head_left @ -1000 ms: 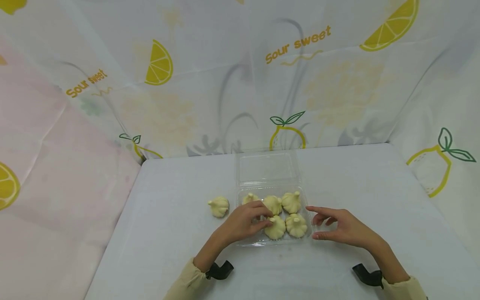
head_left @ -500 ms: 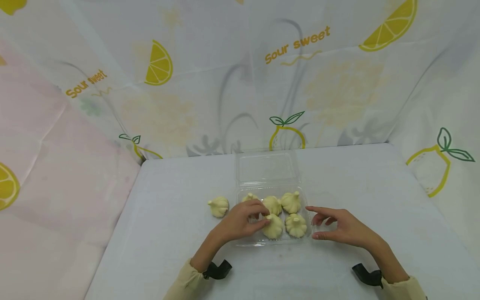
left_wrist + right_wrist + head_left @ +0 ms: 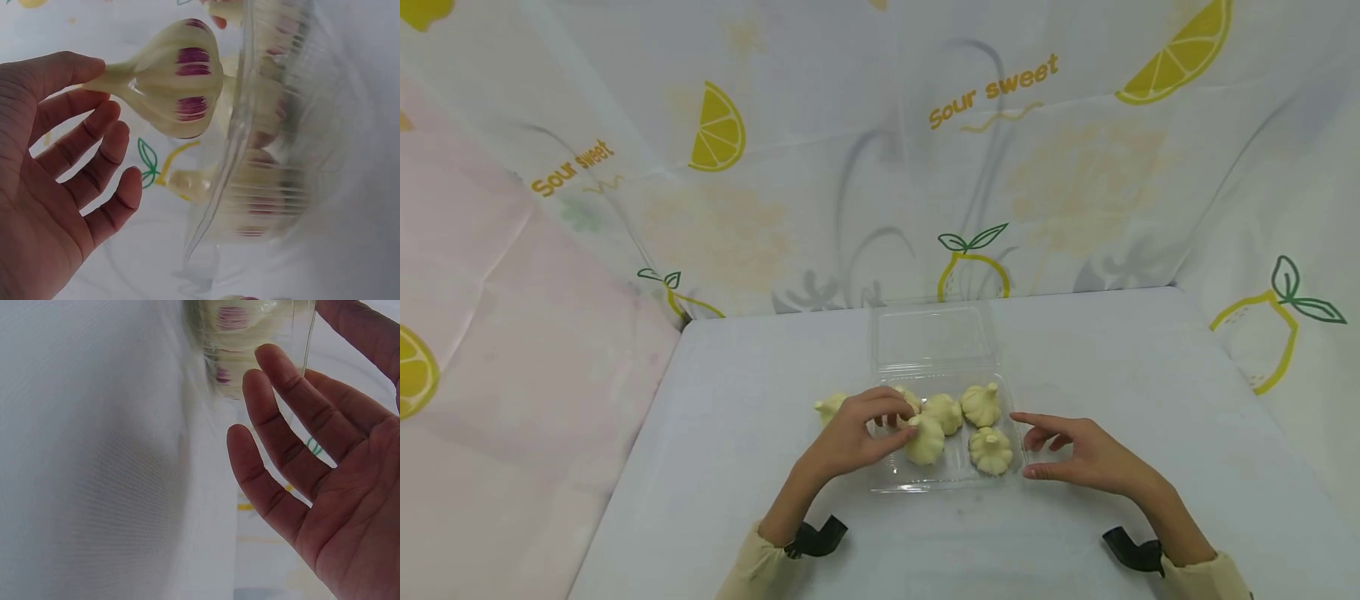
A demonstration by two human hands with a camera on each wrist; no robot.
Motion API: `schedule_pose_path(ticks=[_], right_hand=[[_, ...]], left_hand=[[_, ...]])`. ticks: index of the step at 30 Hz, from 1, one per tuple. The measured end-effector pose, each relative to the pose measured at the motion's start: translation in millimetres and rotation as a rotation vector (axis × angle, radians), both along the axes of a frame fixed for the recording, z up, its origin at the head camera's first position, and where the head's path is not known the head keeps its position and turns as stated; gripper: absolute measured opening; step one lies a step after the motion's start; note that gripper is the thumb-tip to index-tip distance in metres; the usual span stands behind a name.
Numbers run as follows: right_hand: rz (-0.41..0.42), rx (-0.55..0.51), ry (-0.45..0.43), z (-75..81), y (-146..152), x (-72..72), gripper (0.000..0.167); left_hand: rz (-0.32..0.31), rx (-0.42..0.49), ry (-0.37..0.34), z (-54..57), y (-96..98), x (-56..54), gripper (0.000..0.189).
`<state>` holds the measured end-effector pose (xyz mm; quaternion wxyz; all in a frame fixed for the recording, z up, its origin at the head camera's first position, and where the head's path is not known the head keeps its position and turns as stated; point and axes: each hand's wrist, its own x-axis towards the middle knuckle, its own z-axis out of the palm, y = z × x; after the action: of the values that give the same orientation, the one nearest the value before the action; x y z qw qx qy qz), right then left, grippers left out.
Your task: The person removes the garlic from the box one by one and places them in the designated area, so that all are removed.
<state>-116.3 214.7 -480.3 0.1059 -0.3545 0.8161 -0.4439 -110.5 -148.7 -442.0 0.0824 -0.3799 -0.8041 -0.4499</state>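
Between thumb and index finger, my left hand pinches a garlic bulb by its stem. This bulb, cream with purple streaks, hangs above the clear plastic container, whose wall shows beside it in the left wrist view. Several other garlic bulbs sit in the container, among them one at the front right and one at the back right. My right hand, fingers spread and holding nothing, is at the container's right edge; the right wrist view shows its fingers close to the clear wall.
The container's transparent lid lies folded back behind it. Left of the container another garlic bulb rests on the white tabletop, partly behind my left hand. Lemon-printed cloth hangs around the table.
My left hand has lifted the garlic bulb from the container's front middle and carried it left. It now partly covers the loose bulb. The right hand stays in place.
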Motion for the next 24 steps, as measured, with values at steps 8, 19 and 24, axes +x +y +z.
schedule_pose_path(ticks=[8,19,24], right_hand=[[0.016,-0.03,0.005,2.0,0.4,1.1,0.069],[0.016,-0.023,0.006,3.7,-0.9,1.6,0.069],[0.015,-0.02,0.007,3.5,-0.7,1.8,0.069]], left_hand=[[0.095,0.037,-0.032,14.6,-23.0,2.6,0.014],[0.198,0.051,-0.005,17.8,-49.8,1.3,0.018],[0.22,0.065,0.001,27.7,-57.0,4.7,0.02]])
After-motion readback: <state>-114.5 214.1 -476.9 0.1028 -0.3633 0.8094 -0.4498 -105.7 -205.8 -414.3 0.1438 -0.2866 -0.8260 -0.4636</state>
